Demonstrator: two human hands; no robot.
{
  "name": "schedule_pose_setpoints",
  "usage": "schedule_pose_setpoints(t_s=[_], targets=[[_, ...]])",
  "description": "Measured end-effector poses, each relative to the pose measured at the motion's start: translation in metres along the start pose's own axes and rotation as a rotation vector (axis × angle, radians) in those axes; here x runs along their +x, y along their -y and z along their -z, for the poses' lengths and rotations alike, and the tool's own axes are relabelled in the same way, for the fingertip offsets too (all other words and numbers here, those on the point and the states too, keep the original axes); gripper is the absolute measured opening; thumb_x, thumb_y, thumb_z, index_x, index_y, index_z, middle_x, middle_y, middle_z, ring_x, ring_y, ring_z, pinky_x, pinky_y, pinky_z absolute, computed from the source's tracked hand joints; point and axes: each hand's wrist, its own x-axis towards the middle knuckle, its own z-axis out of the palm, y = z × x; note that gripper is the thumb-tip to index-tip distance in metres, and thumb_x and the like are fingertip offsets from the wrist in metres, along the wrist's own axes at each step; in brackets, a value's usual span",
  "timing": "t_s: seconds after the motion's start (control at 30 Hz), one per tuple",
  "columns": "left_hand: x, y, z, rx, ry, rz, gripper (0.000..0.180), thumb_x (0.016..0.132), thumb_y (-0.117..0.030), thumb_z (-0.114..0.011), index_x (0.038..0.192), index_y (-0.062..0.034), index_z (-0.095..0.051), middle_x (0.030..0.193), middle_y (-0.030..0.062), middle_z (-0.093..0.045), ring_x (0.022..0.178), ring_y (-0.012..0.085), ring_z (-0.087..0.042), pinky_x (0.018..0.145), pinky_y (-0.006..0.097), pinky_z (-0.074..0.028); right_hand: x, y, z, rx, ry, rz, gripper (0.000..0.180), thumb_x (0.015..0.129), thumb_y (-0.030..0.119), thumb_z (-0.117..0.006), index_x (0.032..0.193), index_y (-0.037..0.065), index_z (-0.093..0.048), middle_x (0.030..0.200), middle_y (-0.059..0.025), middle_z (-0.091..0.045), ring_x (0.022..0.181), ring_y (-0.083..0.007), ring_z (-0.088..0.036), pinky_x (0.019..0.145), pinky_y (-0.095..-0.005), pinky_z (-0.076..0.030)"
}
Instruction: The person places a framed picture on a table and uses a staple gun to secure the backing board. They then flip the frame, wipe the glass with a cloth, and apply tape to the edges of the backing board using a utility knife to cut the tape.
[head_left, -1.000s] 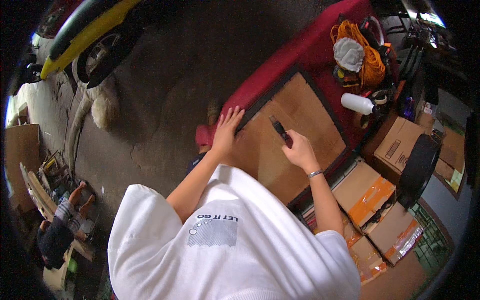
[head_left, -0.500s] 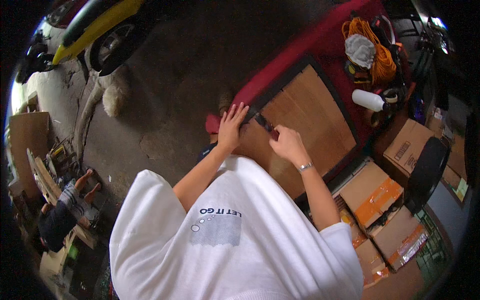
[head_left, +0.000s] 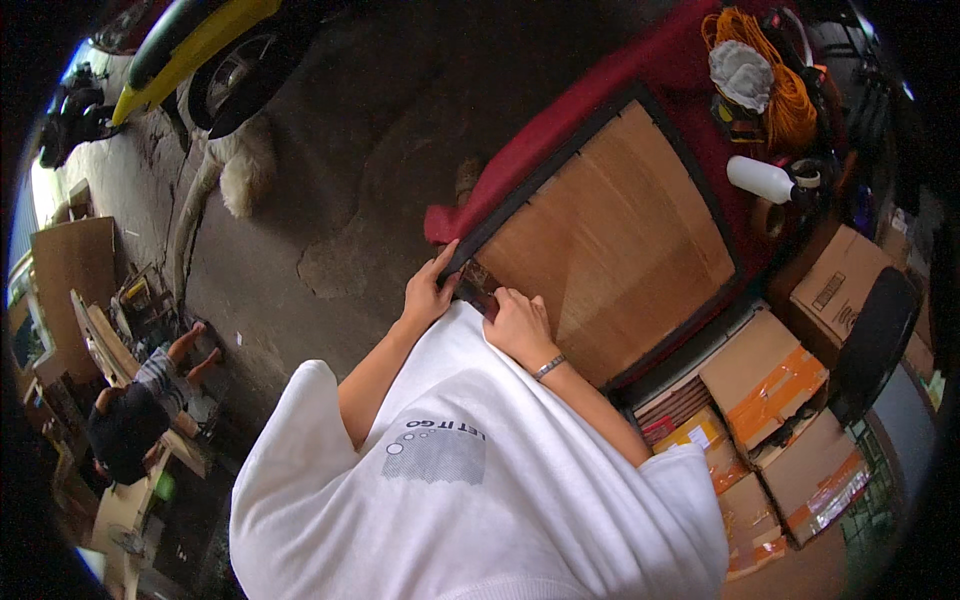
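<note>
A brown wooden panel (head_left: 610, 220) with a black border strip (head_left: 545, 175) lies over a red fabric-covered piece (head_left: 500, 170). At the panel's near left corner my left hand (head_left: 428, 295) is closed on the strip's edge, index finger stretched along it. Just to its right, my right hand (head_left: 520, 325) grips a flat-bladed scraper-like tool (head_left: 480, 283), its dark reddish handle mostly hidden in the fist. The blade points toward the corner by my left fingers. Whether it touches the strip I cannot tell.
On the red piece's far right are an orange cord (head_left: 790, 105), a white cloth bundle (head_left: 741, 75) and a white bottle (head_left: 760, 180). Cardboard boxes (head_left: 765, 375) stand at the right. Another person (head_left: 135, 425) sits low at left; a motorcycle wheel (head_left: 235, 80) and pale dog (head_left: 240, 175) lie beyond.
My left hand has gone from spread flat on the panel to closed at its corner edge. My right hand has drawn the tool nearer my body and leftward. The whole view has shifted slightly.
</note>
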Motion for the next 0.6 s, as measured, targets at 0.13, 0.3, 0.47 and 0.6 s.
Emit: schedule_pose_setpoints(t_s=[0.13,0.3,0.47,0.6], targets=[[0.002,0.002,0.001,0.012,-0.009,-0.053,0.070,0.090,-0.011,-0.071,0.153,-0.0292,-0.047,0.099,0.0173,-0.069,0.091,0.0377,-0.068,0.080,0.043,-0.053,0.002,0.010,0.012,-0.030,0.080,-0.099,0.033,0.085,0.028,-0.061,0.099,-0.001,-0.070,0.097,-0.0235,-0.071,0.094,-0.0416,-0.069,0.090,-0.0517,-0.048],[0.003,0.001,-0.002,-0.040,0.021,-0.100,0.069,0.091,-0.012,-0.071,0.154,-0.0273,-0.046,0.112,0.0198,-0.071,0.099,0.0372,-0.070,0.086,0.041,-0.054,-0.009,-0.006,0.047,0.070,0.018,-0.002,0.036,0.084,0.033,-0.063,0.102,0.003,-0.071,0.104,-0.0215,-0.071,0.102,-0.0405,-0.067,0.090,-0.0523,-0.051],[0.003,-0.004,0.001,-0.060,0.087,0.006,0.066,0.094,-0.020,-0.070,0.155,-0.0243,-0.045,0.118,0.0230,-0.070,0.109,0.0381,-0.069,0.091,0.042,-0.053,0.000,-0.072,0.149,0.185,-0.019,-0.027,0.031,0.086,0.025,-0.063,0.102,0.000,-0.071,0.097,-0.0285,-0.070,0.094,-0.0460,-0.069,0.084,-0.0541,-0.055],[0.002,-0.004,0.001,-0.127,0.084,0.019,0.064,0.094,-0.020,-0.071,0.154,-0.0210,-0.046,0.123,0.0227,-0.069,0.115,0.0372,-0.068,0.094,0.041,-0.052,0.038,-0.142,0.257,0.099,-0.456,0.100,0.037,0.089,0.027,-0.069,0.110,-0.004,-0.066,0.102,-0.0300,-0.069,0.096,-0.0440,-0.070,0.083,-0.0508,-0.056]])
